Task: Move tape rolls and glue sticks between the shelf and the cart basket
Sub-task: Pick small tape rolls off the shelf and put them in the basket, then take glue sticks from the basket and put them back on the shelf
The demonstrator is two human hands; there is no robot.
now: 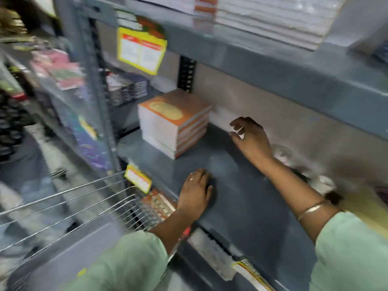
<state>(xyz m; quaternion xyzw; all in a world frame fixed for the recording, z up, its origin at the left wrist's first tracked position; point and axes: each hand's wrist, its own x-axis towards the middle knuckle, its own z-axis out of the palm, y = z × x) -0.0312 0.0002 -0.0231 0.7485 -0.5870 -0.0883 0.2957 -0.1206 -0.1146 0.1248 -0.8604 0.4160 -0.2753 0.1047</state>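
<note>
My left hand (196, 193) lies flat, palm down, on the front of the grey metal shelf (237, 198), holding nothing. My right hand (251, 137) reaches deeper over the shelf toward the back wall, fingers spread and curled, nothing visibly in it. Behind my right forearm, blurred clear tape rolls (283, 153) rest against the back wall, with more of these rolls (324, 182) further right. The wire cart basket (79, 204) stands at the lower left, next to the shelf's front edge. The picture is motion-blurred, and no glue sticks can be made out.
A stack of orange-and-white notebooks (174, 120) sits on the shelf left of my right hand. Yellow price tags (141, 50) hang from the shelf edges. More paper stacks (268, 17) fill the shelf above. Boxed goods (156, 205) lie on the shelf below.
</note>
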